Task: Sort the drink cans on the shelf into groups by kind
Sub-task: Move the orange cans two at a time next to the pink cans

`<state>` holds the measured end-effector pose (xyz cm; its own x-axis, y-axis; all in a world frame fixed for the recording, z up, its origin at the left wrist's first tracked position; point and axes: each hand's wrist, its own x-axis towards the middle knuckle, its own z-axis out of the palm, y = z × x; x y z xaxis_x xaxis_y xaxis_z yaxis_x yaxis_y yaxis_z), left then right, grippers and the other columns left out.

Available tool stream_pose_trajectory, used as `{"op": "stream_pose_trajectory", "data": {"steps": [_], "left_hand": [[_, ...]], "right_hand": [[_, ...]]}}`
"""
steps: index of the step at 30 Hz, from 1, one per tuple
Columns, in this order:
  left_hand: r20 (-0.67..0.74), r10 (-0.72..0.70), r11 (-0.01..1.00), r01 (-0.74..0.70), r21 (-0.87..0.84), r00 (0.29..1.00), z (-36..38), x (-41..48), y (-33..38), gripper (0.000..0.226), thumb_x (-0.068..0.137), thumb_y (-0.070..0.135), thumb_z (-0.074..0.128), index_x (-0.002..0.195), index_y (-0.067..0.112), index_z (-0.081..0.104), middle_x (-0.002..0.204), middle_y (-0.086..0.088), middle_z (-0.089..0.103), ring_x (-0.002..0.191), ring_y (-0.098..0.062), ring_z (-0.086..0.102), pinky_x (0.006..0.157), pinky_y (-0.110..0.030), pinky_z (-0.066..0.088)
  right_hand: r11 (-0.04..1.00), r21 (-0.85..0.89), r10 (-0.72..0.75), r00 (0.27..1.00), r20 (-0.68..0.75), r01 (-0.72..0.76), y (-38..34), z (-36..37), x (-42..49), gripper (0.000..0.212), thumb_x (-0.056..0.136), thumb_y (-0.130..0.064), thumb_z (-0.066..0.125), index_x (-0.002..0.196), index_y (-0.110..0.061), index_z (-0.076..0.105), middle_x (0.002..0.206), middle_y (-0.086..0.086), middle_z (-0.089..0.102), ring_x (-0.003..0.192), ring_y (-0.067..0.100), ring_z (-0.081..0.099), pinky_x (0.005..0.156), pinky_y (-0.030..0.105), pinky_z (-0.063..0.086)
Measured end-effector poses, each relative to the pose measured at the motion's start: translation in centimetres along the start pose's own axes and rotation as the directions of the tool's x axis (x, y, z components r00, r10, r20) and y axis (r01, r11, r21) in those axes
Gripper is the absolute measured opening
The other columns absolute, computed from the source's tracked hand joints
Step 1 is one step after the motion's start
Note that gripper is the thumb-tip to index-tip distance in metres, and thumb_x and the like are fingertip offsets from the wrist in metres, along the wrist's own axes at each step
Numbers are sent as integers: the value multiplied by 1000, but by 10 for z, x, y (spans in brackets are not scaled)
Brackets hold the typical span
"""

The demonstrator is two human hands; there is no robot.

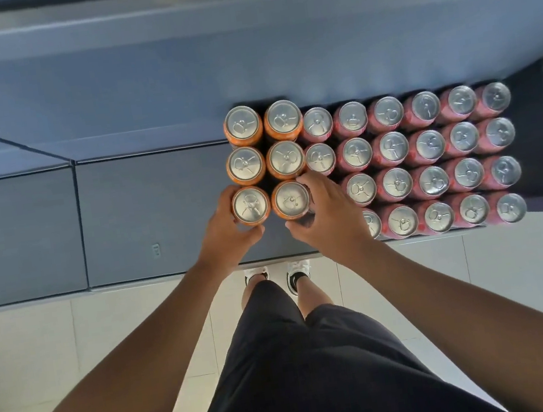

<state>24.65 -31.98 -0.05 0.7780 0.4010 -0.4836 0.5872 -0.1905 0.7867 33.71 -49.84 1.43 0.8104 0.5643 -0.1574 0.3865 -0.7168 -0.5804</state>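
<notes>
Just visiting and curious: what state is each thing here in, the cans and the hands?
Orange cans: upright, unopened, grouped left.
Red cans: upright, unopened, grouped right.
Left hand: grips the front-left orange can.
Right hand: grips the front-right orange can.

White shoes (255, 273) and dark shorts (319, 372) stand over pale floor tiles (39, 340).
</notes>
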Motion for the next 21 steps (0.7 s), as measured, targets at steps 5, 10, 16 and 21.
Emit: {"op": "stream_pose_trajectory", "data": {"steps": [5,10,16,21], "left_hand": [[34,79,985,-83,152,996,-22,-15,14,66,78,20,82,130,38,45,128,16,57,118,-5,53,96,-26,42],[10,262,880,-244,407,965,-39,-37,38,63,81,32,76,134,38,42,139,16,48,128,-13,46,104,-39,41],[-50,486,661,-329,675,872,-62,-67,56,66,83,31,76,136,28,38,144,-4,49,131,-25,38,114,-55,30],[-125,500,572,-218,791,857,-88,-98,57,62,86,37,71,138,25,40,147,-4,46,134,-33,42,113,-58,32]], "right_hand": [[988,-59,-142,989,48,145,-8,-28,2,64,76,-38,76,133,-20,51,138,-3,54,128,24,50,102,40,44],[920,-159,-348,934,82,357,-23,-55,12,54,83,-45,59,131,-20,58,137,-4,59,134,27,46,105,44,42],[789,-215,-552,818,158,575,-42,-81,28,55,89,-53,47,132,-21,59,142,-4,55,134,27,46,103,43,42],[719,-216,-634,751,184,660,-78,-85,33,52,91,-54,47,128,-21,62,146,-4,52,135,25,46,103,42,42]]}}
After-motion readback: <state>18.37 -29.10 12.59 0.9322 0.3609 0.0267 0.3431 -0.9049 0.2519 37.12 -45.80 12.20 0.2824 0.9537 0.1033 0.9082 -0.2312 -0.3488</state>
